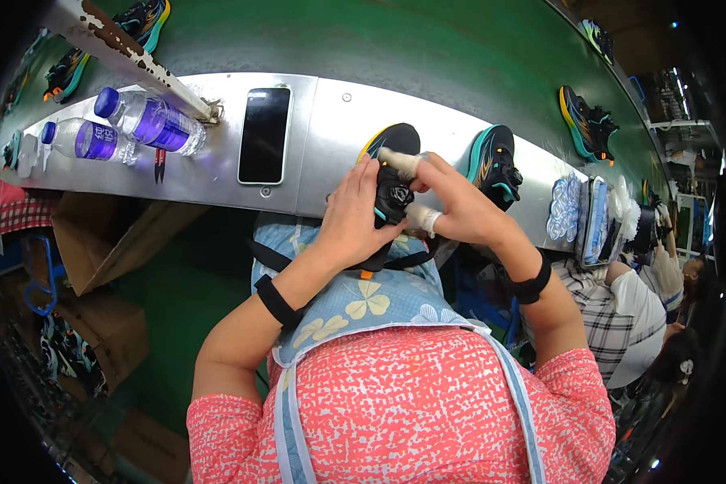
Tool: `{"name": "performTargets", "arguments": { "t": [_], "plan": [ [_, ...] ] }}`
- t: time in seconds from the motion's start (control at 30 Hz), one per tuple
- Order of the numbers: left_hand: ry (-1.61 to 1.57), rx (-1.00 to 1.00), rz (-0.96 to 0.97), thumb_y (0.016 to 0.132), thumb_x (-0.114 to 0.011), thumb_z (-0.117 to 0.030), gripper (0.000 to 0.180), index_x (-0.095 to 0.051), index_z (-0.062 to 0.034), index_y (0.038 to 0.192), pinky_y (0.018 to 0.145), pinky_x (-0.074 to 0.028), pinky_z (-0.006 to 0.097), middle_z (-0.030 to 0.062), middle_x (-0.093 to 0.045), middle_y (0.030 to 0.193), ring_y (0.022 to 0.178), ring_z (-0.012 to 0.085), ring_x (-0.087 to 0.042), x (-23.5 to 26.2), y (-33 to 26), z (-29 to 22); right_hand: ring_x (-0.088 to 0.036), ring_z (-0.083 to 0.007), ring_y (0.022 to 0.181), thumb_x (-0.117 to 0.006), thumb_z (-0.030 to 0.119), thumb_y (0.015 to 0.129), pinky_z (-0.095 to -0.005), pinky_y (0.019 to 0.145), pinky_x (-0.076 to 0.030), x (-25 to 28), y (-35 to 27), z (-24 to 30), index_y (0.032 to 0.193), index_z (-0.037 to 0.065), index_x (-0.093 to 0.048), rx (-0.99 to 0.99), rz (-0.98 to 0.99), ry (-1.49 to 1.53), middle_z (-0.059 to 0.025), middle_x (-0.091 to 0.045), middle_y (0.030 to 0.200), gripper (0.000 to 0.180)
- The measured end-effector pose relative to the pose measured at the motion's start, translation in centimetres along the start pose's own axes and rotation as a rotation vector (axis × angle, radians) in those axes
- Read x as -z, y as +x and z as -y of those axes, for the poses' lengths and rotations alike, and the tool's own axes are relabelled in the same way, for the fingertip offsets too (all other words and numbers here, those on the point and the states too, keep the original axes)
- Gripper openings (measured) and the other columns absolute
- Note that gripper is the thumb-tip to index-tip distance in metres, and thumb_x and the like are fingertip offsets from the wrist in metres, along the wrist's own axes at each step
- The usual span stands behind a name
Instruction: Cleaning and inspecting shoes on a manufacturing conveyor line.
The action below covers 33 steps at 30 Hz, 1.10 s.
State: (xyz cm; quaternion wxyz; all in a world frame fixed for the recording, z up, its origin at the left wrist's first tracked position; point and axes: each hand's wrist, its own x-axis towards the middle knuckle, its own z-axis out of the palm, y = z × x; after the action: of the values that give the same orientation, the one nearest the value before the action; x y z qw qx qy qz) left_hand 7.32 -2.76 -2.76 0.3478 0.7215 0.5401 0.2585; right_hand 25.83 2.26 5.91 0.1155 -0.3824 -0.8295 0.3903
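We are holding the black shoe (393, 194) at the near edge of the metal ledge (339, 109) — our left hand (351, 206) is gripping its side; our right hand (464, 206), thumb and forefinger parted, is touching its upper.

2 black armbands (278, 303), coral-and-white shirt (411, 403)

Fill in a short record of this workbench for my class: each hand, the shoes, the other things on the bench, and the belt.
Left hand: gripping the black shoe at its side
Right hand: finger and thumb, in pale covers, at the shoe's top
Second shoe: on the metal bench, right of the first
Bench, left: phone, screen dark; two bottles, blue caps
Belt: green, bearing more shoes
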Motion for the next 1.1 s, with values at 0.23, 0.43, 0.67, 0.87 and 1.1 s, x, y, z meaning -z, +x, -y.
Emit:
{"name": "performTargets", "arguments": {
  "t": [0.23,0.43,0.67,0.87,1.1],
  "plan": [
    [0.019,-0.056,-0.058,0.069,-0.081,-0.030,0.097,-0.026,0.0050,0.141,0.107,-0.033,0.050,0.0279,-0.032,0.145,0.133,0.0417,-0.035,0.0,0.0,0.0,-0.055,-0.0195,0.084,-0.075,0.017,0.079,-0.0304,0.079,-0.047,-1.5,-1.1,1.0,0.126,0.003,-0.058,-0.128,-0.207,0.102,-0.0103,-0.060,0.102,0.052],
    [-0.001,-0.052,-0.063,0.069,-0.081,-0.031,0.097,-0.026,0.0052,0.141,0.107,-0.033,0.049,0.0283,-0.033,0.144,0.133,0.0416,-0.035,0.0,0.0,-0.1,-0.060,-0.0320,0.092,-0.067,0.003,0.079,-0.0362,0.083,-0.049,-1.9,-1.9,1.6,0.127,0.005,-0.057,-0.068,-0.229,0.013,-0.0146,-0.059,0.098,0.049],
    [0.000,-0.037,-0.073,0.069,-0.082,-0.025,0.097,-0.025,0.0043,0.142,0.110,-0.031,0.046,0.0277,-0.034,0.144,0.132,0.0425,-0.036,0.1,-0.4,-0.3,-0.057,-0.0339,0.101,-0.061,-0.002,0.071,-0.0398,0.087,-0.047,-4.9,-2.9,1.4,0.133,0.000,-0.052,0.155,-0.343,-0.508,-0.0169,-0.060,0.103,0.062],
    [-0.095,-0.150,-0.172,0.069,-0.081,-0.025,0.087,-0.037,0.0014,0.139,0.108,-0.033,0.045,0.0249,-0.043,0.137,0.129,0.0400,-0.040,2.1,-2.0,-2.0,-0.059,-0.0319,0.092,-0.059,-0.001,0.083,-0.0363,0.081,-0.048,-1.2,-4.4,0.5,0.129,0.012,-0.058,-0.060,-0.420,-0.140,-0.0148,-0.058,0.095,0.049],
    [-0.001,-0.373,0.083,0.072,-0.075,-0.014,0.064,-0.054,-0.0076,0.132,0.093,-0.038,0.042,0.0118,-0.061,0.108,0.111,0.0304,-0.050,4.9,-5.9,-2.1,-0.058,-0.0137,0.098,-0.053,0.017,0.098,-0.0242,0.084,-0.046,5.0,-9.7,-9.3,0.134,0.006,-0.052,-0.299,-0.946,0.027,-0.0022,-0.062,0.109,0.038]
  ]
}}
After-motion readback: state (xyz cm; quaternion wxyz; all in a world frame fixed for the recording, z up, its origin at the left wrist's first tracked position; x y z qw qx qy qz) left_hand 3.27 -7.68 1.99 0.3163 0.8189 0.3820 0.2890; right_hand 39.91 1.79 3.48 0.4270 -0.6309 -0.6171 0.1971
